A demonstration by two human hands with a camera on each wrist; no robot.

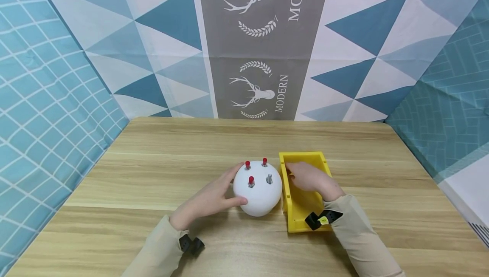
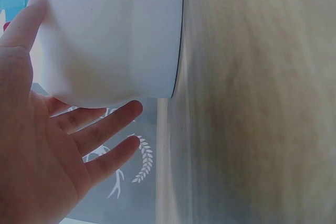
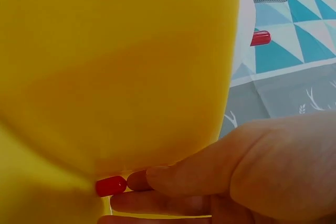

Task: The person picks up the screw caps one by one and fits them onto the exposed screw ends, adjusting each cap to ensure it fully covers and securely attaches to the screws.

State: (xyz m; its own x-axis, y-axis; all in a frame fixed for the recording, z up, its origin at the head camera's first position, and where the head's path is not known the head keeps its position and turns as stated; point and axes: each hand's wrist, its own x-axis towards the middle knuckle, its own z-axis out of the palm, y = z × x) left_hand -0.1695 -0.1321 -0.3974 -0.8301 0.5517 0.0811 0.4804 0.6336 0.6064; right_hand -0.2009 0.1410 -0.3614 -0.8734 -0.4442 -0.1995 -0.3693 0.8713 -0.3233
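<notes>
A white dome [image 1: 259, 204] with a flat base stands on the table. Three of its studs wear red caps [image 1: 251, 181], and a fourth, a threaded bolt [image 1: 269, 179], is bare. My left hand [image 1: 210, 198] rests against the dome's left side, thumb on the near face, fingers spread and fairly straight. My right hand [image 1: 307, 178] reaches into the yellow bin [image 1: 289, 213] just right of the dome. In the right wrist view, a loose red cap [image 3: 111, 186] lies in the bin's corner, right at my index and middle fingertips.
Dome and bin stand close together on the wooden table [image 1: 172, 141]. A patterned cloth backdrop [image 1: 263, 56] rises behind the table's far edge. Blue tiled-pattern cloth [image 1: 46, 90] hangs on the left side. Each wrist carries a small black camera [image 1: 191, 245].
</notes>
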